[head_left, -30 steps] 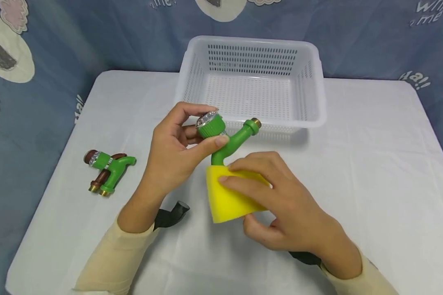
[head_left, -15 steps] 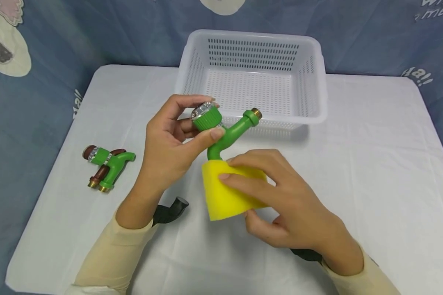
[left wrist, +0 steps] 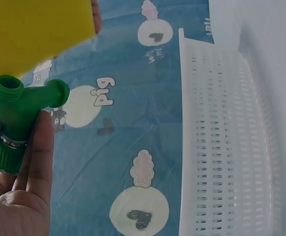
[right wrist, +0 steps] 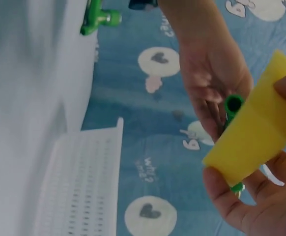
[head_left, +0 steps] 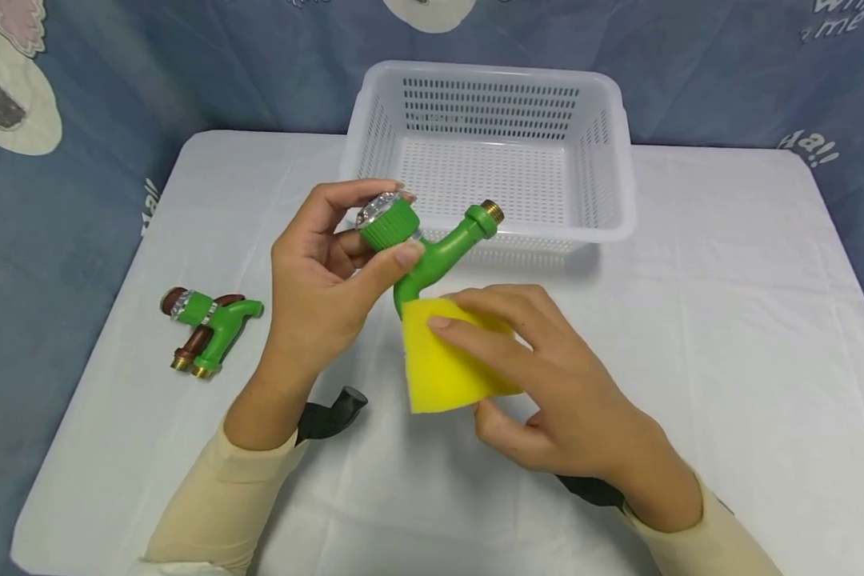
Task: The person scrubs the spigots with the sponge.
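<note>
My left hand [head_left: 320,280] grips a green tap [head_left: 442,256] by its ribbed, silver-topped knob, thumb in front and fingers behind. The tap's brass-threaded end points up to the right. A yellow sponge [head_left: 450,368] is pinched between the thumb and fingers of my right hand [head_left: 554,376]. In the head view the sponge covers the tap's lower spout end. The left wrist view shows the tap [left wrist: 22,110] with the sponge [left wrist: 35,37] close above it. In the right wrist view the sponge [right wrist: 256,125] hides most of the tap.
A white perforated basket [head_left: 490,192] stands at the back of the white table [head_left: 727,336]. To the left lie a green tap [head_left: 223,332] and a brown tap [head_left: 198,344], crossed. Black wrist gear [head_left: 334,414] shows by my left sleeve. A patterned blue cloth [head_left: 706,80] hangs behind.
The held green tap and left hand have shifted up and to the left. The sponge has moved up slightly over the spout end. Both grips stay the same.
</note>
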Tool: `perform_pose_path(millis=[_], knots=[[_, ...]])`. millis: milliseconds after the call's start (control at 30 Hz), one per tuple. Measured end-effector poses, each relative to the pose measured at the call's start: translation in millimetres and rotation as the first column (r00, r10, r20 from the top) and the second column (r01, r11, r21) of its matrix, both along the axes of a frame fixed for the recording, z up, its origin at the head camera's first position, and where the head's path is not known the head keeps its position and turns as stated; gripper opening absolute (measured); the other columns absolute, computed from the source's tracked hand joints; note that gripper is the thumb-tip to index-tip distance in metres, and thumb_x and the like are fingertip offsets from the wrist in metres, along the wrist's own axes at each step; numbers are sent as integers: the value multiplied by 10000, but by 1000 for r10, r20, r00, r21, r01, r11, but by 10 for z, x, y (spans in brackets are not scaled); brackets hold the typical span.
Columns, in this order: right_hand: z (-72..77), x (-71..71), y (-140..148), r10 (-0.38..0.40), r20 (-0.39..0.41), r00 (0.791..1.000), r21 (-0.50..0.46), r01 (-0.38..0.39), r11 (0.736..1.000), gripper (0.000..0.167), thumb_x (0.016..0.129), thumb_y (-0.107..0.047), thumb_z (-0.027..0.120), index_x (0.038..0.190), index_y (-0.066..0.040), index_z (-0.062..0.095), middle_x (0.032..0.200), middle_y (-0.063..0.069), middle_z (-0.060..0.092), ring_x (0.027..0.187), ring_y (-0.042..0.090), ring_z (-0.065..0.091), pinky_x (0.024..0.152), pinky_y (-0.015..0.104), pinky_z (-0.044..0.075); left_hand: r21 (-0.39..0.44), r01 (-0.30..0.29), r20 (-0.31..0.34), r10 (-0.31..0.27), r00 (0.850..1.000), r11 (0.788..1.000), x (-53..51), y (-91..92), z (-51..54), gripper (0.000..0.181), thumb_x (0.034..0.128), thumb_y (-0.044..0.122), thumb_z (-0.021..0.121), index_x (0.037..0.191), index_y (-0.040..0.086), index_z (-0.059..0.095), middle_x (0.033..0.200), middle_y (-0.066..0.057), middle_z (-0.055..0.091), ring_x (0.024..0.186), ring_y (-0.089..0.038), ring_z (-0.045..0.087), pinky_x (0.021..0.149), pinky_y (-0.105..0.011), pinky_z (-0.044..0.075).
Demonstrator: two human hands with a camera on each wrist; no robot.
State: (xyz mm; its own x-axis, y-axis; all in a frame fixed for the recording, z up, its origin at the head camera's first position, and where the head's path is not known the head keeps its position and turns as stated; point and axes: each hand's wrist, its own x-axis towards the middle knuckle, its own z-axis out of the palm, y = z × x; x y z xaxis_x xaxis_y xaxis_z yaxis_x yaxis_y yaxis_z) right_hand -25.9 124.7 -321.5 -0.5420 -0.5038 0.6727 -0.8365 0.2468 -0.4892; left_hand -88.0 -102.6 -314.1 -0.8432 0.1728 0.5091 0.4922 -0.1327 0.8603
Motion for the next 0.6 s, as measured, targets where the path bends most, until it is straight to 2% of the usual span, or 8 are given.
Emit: perform_pose_path(millis=[100, 233, 433, 533, 600], knots=[[11, -17, 16, 13, 6, 1000, -28, -13, 1000, 618, 749, -41, 586, 1365, -41, 636, 1350, 183, 610, 1166, 347, 563, 1037, 424, 463, 12, -11, -2, 11, 1000, 1000, 4, 2, 7, 463, 900, -94, 732, 1338, -10, 608, 1275, -213, 637, 937, -297, 749, 814, -374, 638], [-22, -48, 28, 9, 38, 999, 5, -9, 1000, 599, 800, -54, 590, 1398, -43, 610, 1390, 177, 589, 1202, 339, 551, 1040, 428, 461, 30, -22, -3, 22, 1000, 999, 4, 10, 10, 456, 906, -82, 734, 1338, -13, 607, 1285, -220, 623, 937, -299, 743, 818, -369, 636], [-61, -111, 98, -69, 86, 994, 74, 63, 995, 588, 832, -59, 562, 1418, -58, 612, 1402, 160, 590, 1211, 337, 544, 1019, 437, 461, 52, -15, 10, 15, 1000, 999, 8, -8, 17, 440, 910, -67, 744, 1328, -16, 616, 1281, -239, 619, 911, -273, 739, 793, -316, 634], [-29, -106, 129, -84, 76, 994, 55, 80, 995, 581, 824, -65, 560, 1401, -48, 626, 1392, 167, 599, 1212, 345, 544, 1027, 427, 452, 58, -12, 10, 12, 1000, 998, 10, -7, 22, 438, 909, -61, 748, 1325, -19, 616, 1280, -246, 620, 912, -269, 737, 792, -304, 632], [3, -86, 135, -92, 45, 995, 4, 91, 996, 566, 810, -69, 559, 1369, -22, 640, 1366, 188, 606, 1195, 355, 551, 1017, 401, 456, 59, -12, 8, 11, 1000, 998, 2, 3, 28, 444, 906, -67, 747, 1327, -19, 616, 1284, -244, 618, 918, -274, 737, 800, -314, 633]])
